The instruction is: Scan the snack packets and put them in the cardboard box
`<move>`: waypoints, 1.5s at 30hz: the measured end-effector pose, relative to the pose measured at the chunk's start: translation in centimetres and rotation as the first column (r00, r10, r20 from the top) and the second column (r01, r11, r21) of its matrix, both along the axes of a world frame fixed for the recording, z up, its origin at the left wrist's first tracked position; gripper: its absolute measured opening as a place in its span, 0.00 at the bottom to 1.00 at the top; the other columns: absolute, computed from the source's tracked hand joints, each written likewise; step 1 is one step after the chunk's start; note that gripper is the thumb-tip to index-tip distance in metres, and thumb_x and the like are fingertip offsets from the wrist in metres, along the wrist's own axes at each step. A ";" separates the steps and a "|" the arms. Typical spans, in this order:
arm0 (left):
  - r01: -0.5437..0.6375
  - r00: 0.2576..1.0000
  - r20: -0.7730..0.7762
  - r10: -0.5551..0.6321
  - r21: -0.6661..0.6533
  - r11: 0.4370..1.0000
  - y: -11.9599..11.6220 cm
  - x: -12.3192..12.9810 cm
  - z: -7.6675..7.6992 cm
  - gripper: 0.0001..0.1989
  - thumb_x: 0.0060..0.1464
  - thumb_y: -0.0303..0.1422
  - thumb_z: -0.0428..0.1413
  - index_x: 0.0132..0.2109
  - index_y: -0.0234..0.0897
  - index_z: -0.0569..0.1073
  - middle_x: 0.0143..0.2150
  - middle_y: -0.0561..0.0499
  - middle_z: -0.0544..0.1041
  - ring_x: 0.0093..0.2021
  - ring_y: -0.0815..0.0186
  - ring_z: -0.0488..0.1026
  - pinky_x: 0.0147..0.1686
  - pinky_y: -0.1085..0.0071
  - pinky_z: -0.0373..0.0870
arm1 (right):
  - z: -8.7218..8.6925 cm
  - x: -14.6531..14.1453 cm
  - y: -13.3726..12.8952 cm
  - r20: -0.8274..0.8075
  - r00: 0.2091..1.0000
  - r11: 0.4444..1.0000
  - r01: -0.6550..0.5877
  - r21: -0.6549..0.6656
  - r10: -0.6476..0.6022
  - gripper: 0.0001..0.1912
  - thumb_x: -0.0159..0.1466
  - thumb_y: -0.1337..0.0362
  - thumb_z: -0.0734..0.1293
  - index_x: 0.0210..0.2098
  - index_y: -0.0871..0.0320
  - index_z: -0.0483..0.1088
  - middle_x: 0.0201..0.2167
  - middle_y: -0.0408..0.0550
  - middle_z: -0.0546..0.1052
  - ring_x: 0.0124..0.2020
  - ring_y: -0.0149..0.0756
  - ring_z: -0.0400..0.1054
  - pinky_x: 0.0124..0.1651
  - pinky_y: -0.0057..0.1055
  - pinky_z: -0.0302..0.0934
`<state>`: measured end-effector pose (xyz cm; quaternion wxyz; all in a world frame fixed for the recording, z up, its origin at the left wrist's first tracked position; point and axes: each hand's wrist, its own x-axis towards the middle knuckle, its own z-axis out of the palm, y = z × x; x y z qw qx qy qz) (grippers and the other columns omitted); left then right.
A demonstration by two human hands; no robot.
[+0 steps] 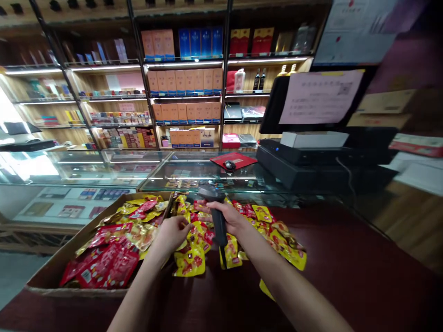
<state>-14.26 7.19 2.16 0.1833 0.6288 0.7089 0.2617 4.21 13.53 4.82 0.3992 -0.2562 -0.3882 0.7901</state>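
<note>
A black handheld scanner (218, 223) stands upright over the packets, its head pointing left. My right hand (225, 216) is at its handle, with the thumb across the front and the other fingers stretched to the left behind it. Just left of the scanner, my left hand (176, 233) has its fingers curled above the yellow packets; what they hold, if anything, is hidden. Yellow and red snack packets (190, 262) lie loose around both hands. An open cardboard box (44, 276) full of red and yellow packets is left of my left hand.
Behind the packets runs a glass display counter (155, 171) with a mouse (229, 164) on a red mat (247, 160). A monitor (273, 108) and black machine (294, 161) stand at the right. Stocked shelves (187, 99) line the wall.
</note>
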 end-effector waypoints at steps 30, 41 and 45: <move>0.278 0.735 0.670 -0.107 -0.154 0.948 10.3 5.4 -4.2 0.25 0.37 0.43 0.65 0.43 0.35 0.74 0.34 0.50 0.77 0.26 0.71 0.69 0.21 0.78 0.57 | -4.1 9.3 2.5 0.275 0.957 0.992 0.063 0.107 -0.090 0.17 0.50 0.58 0.72 0.36 0.60 0.70 0.39 0.50 0.76 0.35 0.39 0.74 0.32 0.33 0.69; -0.080 0.391 0.914 0.109 -0.084 0.993 11.3 5.2 -4.1 0.24 0.33 0.38 0.69 0.40 0.35 0.74 0.36 0.49 0.78 0.27 0.71 0.73 0.21 0.78 0.67 | -5.8 6.3 0.3 0.499 0.863 0.993 0.028 0.118 -0.084 0.11 0.56 0.57 0.66 0.23 0.56 0.65 0.10 0.39 0.66 0.10 0.28 0.58 0.15 0.26 0.54; -0.089 0.358 0.931 0.066 -0.037 0.995 11.0 5.6 -3.4 0.23 0.34 0.38 0.69 0.40 0.35 0.74 0.35 0.50 0.77 0.27 0.71 0.73 0.22 0.77 0.69 | -6.9 5.2 -0.5 0.522 0.847 0.990 0.030 0.136 -0.097 0.11 0.54 0.57 0.68 0.26 0.55 0.63 0.10 0.36 0.65 0.10 0.28 0.57 0.15 0.26 0.54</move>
